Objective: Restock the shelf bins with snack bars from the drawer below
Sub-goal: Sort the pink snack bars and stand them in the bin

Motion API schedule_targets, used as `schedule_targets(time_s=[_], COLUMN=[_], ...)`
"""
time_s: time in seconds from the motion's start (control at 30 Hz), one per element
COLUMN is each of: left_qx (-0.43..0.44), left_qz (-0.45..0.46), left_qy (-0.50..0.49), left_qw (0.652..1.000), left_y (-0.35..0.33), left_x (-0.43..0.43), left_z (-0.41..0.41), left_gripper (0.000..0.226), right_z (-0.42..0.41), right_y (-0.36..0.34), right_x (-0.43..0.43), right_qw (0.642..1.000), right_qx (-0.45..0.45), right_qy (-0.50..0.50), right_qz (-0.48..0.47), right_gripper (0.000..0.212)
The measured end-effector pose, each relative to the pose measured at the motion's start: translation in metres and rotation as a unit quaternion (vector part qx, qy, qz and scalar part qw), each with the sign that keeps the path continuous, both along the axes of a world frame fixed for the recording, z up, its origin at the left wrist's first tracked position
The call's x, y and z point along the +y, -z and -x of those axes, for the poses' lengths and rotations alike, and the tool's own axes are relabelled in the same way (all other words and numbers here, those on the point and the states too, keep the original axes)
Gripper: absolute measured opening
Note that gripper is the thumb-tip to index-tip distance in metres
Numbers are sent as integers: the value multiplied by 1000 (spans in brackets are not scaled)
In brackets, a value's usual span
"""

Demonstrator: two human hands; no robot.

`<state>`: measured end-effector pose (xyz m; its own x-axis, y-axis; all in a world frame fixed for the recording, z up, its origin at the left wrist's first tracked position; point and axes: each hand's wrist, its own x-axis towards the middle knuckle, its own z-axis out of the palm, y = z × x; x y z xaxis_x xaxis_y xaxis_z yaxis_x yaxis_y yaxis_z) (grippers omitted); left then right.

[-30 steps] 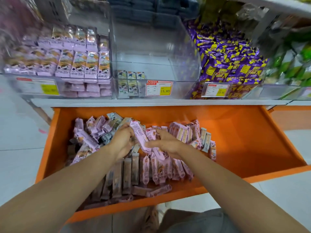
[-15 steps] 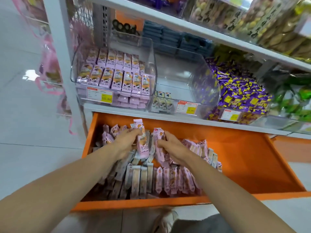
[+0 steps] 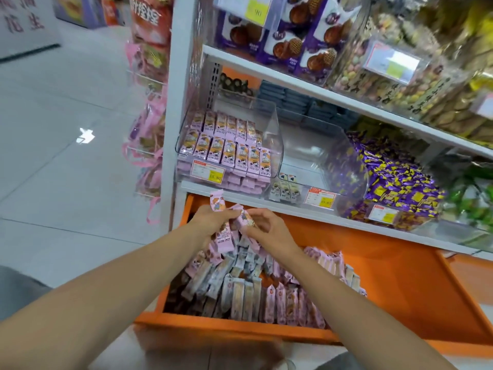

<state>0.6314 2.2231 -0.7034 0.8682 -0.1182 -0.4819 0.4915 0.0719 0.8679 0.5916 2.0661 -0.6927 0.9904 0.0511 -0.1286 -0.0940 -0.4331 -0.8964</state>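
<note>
Shelf and drawer.
We note three clear bins (image 3: 306, 145) side by side on the shelf (image 3: 266, 202); the open orange drawer (image 3: 386, 284) below holds snack bars (image 3: 266, 297).

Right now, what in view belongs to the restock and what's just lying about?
Job: held pink bars, orange drawer, pink-bar bin, near-empty bin.
Lying about: purple candies, waffle packs, hanging pink bags.

Pale glossy floor tiles (image 3: 53, 196) from 7 to 10 o'clock, a bright patch of reflected light (image 3: 85, 135) at 9. White metal shelving (image 3: 176, 76) from centre to 3 o'clock. Red characters (image 3: 14, 21) on white wall (image 3: 26, 40) at 11.
</note>
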Motion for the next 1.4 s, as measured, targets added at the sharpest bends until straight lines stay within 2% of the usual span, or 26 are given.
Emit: schedule_targets(time_s=[0.07, 0.13, 0.17, 0.2, 0.27, 0.33, 0.4, 0.53, 0.63, 0.7, 0.8, 0.93, 1.17, 1.3, 1.4], left_qx=[3, 3, 0, -2, -8, 1, 25, 26, -26, -49, -93, -166, -213, -244, -284], left_qz=[-26, -31, -26, -26, -25, 15, 73, 84, 79, 81, 41, -7, -86, -158, -203], left_qy=[-12, -7, 6, 12, 16, 15, 10, 34, 33, 27, 59, 49, 98, 99, 56], left_qw=[1000, 999, 1000, 1000, 1000, 1000, 997, 996, 996, 995, 993, 985, 968, 952, 935], left_y=[-3, -2, -2, -3, -10, -19, -27, -33, -32, -34, -39, -51, -68, -64, -51], left_x=[4, 9, 11, 11, 10, 9, 10, 14, 16, 20, 24, 29, 51, 61, 67], left_z=[-1, -6, -7, -8, -5, -2, 0, 1, 3, 3, 0, -8, -49, -63, -67], left_gripper=[29, 74, 83, 80, 48, 21, 12, 26, 11, 30, 40, 35, 65, 61, 49], right_z=[5, 10, 12, 13, 15, 14, 12, 14, 13, 9, 1, -15, -62, -78, -84], right_y=[-5, -8, -8, -6, -5, -6, -8, -16, -17, -21, -32, -46, -68, -58, -52], right_x=[2, 1, -1, -3, -3, -3, -4, -2, 3, 5, 6, 8, 15, 20, 24], right_qw=[999, 996, 994, 994, 995, 998, 999, 998, 996, 994, 991, 977, 955, 935, 930], right_qx=[23, 47, 48, 43, 26, 12, -10, -52, -70, -74, -109, -168, -179, -190, -187], right_qy=[-35, -76, -88, -90, -68, -26, 4, 25, 45, 65, 77, 134, 207, 204, 191], right_qz=[-1, 15, 37, 54, 63, 51, 34, 4, -18, -36, -24, 1, 115, 217, 253], right_gripper=[48, 64, 70, 73, 68, 58, 48, 38, 40, 42, 42, 37, 24, 19, 22])
